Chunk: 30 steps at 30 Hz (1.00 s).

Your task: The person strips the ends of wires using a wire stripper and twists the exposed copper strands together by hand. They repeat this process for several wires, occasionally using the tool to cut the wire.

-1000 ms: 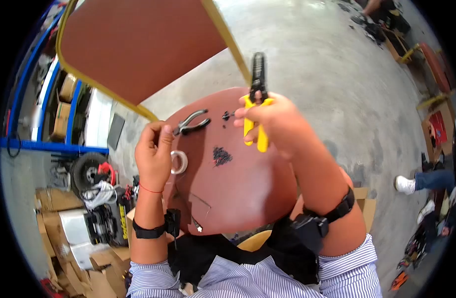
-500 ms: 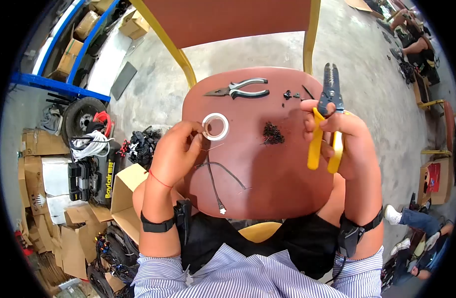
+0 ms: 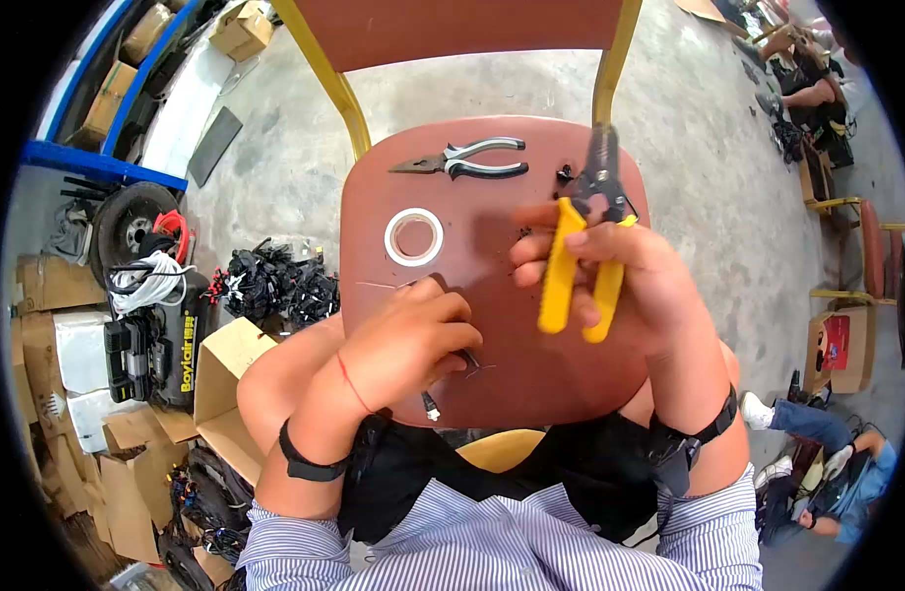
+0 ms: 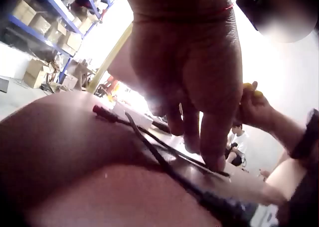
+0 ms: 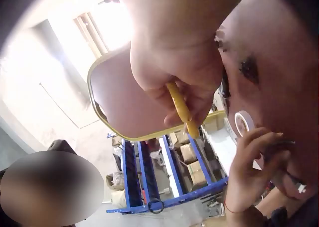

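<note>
My right hand (image 3: pixel 630 281) grips a wire stripper (image 3: pixel 563 271) by its yellow handles, its dark jaws pointing away from me over the right of the seat. Low over the left front of the brown chair seat (image 3: pixel 541 394), my left hand (image 3: pixel 403 340) reaches down with its fingertips at a thin black cable (image 4: pixel 162 159). A white connector (image 3: pixel 432 408) pokes out below that hand, which covers most of the cable. Beyond it lie a white tape roll (image 3: pixel 390 237) and grey-black pliers (image 3: pixel 454 156). Small black pieces (image 5: pixel 249 70) lie in a pile, partly behind my right hand.
The chair back (image 3: pixel 472 34) rises at the far side of the seat. To the left on the floor are a heap of black cables (image 3: pixel 280 286), an open cardboard box (image 3: pixel 231 369) and a wheel (image 3: pixel 128 231). People sit farther off to the right.
My left hand has moved from beside the tape roll toward me and right, onto the cable. The right hand has brought the wire stripper left, over the seat. The head view has shifted.
</note>
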### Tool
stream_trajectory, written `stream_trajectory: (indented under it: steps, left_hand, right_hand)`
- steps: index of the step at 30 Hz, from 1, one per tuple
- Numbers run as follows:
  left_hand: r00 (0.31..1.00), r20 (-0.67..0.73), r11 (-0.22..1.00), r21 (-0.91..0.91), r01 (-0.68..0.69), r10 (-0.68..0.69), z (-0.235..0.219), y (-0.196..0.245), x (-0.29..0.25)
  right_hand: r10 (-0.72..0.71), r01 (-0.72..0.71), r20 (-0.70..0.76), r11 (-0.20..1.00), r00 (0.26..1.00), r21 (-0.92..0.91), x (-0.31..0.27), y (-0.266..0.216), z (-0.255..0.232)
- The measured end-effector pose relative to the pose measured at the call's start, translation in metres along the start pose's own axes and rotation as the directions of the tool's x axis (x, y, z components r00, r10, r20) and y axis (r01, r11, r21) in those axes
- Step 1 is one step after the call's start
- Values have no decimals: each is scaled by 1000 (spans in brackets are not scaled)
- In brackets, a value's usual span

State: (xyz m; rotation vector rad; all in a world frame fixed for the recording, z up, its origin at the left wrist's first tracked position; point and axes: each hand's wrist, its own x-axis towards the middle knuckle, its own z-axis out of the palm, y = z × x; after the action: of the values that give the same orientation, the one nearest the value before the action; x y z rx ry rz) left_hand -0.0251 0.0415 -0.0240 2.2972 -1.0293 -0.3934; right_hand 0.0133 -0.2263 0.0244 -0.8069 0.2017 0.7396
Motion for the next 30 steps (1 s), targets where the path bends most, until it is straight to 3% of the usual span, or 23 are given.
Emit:
stream_trajectory:
  steps: [2, 6, 8, 10, 12, 15, 16, 19, 24, 28, 30]
  left_hand:
    - [999, 38, 1000, -22, -15, 16, 6, -3, 1]
    - [995, 104, 995, -102, -1, 12, 5, -3, 9]
    - [999, 15, 980, -197, -39, 43, 4, 3, 16]
    - [998, -60, 939, -341, -43, 24, 3, 7, 21]
    - [993, -108, 850, -527, -14, -50, 3, 11, 23]
    - [961, -157, 460, -887, -36, -228, 13, 18, 25]
    - [956, -183, 503, -863, -44, -230, 15, 14, 25]
    - [921, -227, 394, -914, -91, -315, 17, 12, 30]
    - [891, -268, 339, -930, -140, -367, 8, 20, 40]
    - [837, -295, 178, -955, -239, -461, 5, 38, 53]
    - [789, -297, 183, -955, -234, -537, 0, 44, 57]
  right_hand:
    - [-66, 62, -50, 995, 997, -82, -3, -6, -7]
    - [-103, 100, -140, 995, 985, -30, -8, -5, -18]
    - [-124, 121, -197, 992, 972, -24, -12, -4, -19]
    - [-152, 120, -267, 984, 952, -132, -15, -2, -18]
    - [-178, 107, -321, 968, 930, -227, -19, 0, -15]
    - [-208, 100, -361, 950, 909, -296, -22, 1, -9]
    - [-195, 92, -361, 954, 912, -284, -21, 3, -10]
    - [-125, 30, -312, 956, 942, -291, -22, 9, -10]
    - [5, -120, -263, 898, 965, -424, -9, 25, -7]
    - [-35, -69, -251, 917, 967, -393, -6, 34, -5]
    - [-40, -47, -206, 914, 978, -402, -6, 30, -10]
